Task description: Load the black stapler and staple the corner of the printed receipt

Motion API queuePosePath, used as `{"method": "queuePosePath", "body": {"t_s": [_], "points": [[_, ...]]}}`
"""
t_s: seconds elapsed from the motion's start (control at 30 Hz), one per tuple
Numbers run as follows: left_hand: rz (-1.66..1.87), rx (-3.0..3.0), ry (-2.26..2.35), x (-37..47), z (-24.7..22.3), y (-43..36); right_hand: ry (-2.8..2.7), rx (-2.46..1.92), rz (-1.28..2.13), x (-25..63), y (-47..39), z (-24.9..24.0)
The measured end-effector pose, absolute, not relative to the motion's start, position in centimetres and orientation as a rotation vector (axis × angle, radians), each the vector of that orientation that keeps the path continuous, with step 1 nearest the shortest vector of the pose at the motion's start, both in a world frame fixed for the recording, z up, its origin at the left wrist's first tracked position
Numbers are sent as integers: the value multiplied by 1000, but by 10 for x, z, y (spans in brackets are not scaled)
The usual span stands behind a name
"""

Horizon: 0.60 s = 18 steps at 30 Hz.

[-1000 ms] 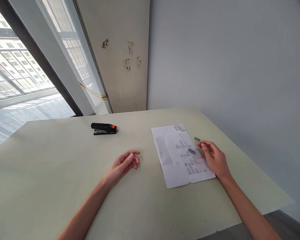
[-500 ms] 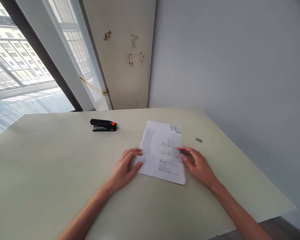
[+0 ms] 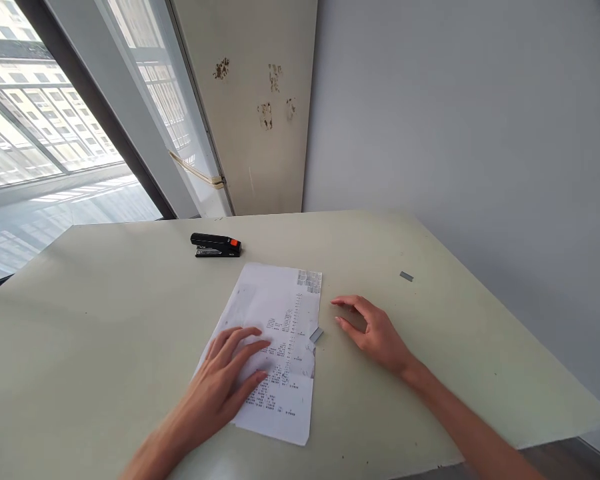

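Observation:
My left hand (image 3: 223,380) rests on the left part of a printed sheet of paper (image 3: 280,300), fingers spread. A short grey strip of staples (image 3: 317,335) lies at the sheet's right edge, partly over it. My right hand (image 3: 375,333) hovers just right of the sheet, thumb and fingers apart, with nothing between them. A second grey strip of staples (image 3: 407,276) lies on the table farther back to the right. Behind the sheet, to the left, stands a black stapler (image 3: 216,245) with an orange-red patch on its right end.
The pale table (image 3: 105,373) reaches back to a grey wall (image 3: 455,120) and a stained beige panel (image 3: 260,160). At the left are a window (image 3: 40,120) and a sliding door with a cream cord (image 3: 195,170). The table's front right edge shows.
The sheet has shifted left and nearer, with my left hand now farther onto it. My right hand has let go of the staple strip, which lies at the sheet's edge.

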<state>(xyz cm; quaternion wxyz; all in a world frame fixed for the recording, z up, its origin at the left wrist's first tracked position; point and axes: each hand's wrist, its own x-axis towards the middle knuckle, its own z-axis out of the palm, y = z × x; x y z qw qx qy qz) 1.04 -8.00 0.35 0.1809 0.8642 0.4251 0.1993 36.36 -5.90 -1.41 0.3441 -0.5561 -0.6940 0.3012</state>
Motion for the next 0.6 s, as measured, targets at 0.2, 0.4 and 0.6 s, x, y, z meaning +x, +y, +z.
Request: {"method": "queuePosePath", "body": {"t_s": [0.2, 0.4, 0.6], "points": [[419, 2551, 1290, -29, -7, -82, -2033, -1207, 823, 348, -66, -10], [447, 2588, 1388, -24, -8, -96, -2015, -1139, 833, 297, -58, -12], [422, 2582, 1548, -42, -5, -108, -1751, -1043, 1210, 283, -57, -11]]}}
